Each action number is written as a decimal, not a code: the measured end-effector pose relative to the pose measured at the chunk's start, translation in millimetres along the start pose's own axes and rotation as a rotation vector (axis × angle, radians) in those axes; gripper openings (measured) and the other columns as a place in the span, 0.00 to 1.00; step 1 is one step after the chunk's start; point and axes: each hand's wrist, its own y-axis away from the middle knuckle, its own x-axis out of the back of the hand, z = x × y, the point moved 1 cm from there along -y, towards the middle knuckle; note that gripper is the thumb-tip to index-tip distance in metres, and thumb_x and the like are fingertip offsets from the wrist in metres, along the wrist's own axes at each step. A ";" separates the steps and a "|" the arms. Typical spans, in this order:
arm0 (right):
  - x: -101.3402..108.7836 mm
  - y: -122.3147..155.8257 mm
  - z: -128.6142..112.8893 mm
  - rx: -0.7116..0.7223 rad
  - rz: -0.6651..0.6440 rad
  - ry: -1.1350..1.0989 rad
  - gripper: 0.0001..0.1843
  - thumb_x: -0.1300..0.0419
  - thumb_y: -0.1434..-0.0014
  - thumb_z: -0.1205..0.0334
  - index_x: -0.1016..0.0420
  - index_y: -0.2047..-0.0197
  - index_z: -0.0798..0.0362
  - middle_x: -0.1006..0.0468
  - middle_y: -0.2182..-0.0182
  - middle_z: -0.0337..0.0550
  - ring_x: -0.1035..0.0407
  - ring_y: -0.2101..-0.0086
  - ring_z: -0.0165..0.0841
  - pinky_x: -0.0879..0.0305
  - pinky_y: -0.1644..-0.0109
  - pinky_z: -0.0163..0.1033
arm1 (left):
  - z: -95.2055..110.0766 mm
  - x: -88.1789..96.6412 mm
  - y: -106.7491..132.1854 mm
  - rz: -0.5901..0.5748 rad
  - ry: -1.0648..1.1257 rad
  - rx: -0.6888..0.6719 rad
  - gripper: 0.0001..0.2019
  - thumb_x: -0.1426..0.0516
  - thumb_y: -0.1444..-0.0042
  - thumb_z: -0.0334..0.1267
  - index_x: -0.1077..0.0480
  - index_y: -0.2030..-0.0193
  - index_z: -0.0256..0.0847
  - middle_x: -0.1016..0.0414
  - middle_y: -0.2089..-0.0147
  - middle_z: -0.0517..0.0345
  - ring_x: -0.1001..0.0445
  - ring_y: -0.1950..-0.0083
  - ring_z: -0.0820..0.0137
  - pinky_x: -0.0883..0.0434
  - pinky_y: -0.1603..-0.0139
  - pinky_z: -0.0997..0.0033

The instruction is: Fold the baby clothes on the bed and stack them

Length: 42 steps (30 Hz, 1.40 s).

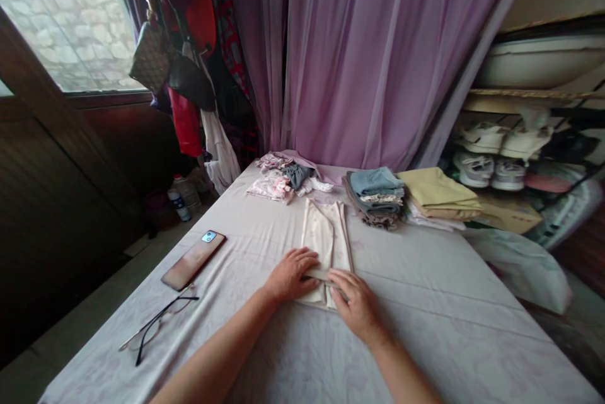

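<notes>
Garment of cream knit fabric (pixel 326 246), folded into a long flat strip, lying lengthwise near the centre of a pale lilac patterned bed sheet (pixel 439 334), lower end doubled over beneath both hands.

Left hand (pixel 290 275): fingers extended and unclenched, palm flat on the folded lower part of the garment. Right hand (pixel 357 303): fingers extended, tips on the folded edge just beside the left hand, no pinch or grip visible.

Along the far edge of the sheet: loose heap of pink, white and grey clothing (pixel 281 180); folded stack of blue denim-like cloth (pixel 375 193); folded stack of pale yellow cloth (pixel 439 193), just to the right of the blue stack.

Near the left edge: smartphone with rose-toned back and blue camera block (pixel 193 259), lying diagonally. Closer to the near left corner: black-framed eyeglasses (pixel 158 322), arms open, just below the smartphone.
</notes>
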 end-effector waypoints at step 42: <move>3.4 -2.7 -4.2 -0.093 -0.048 -0.033 0.18 0.47 0.40 0.69 0.24 0.49 0.51 0.20 0.52 0.47 0.28 0.52 0.37 0.30 0.45 0.46 | 3.5 5.8 -0.4 0.058 0.015 -0.023 0.16 0.52 0.34 0.46 0.27 0.57 0.40 0.24 0.45 0.50 0.32 0.38 0.61 0.37 0.35 0.55</move>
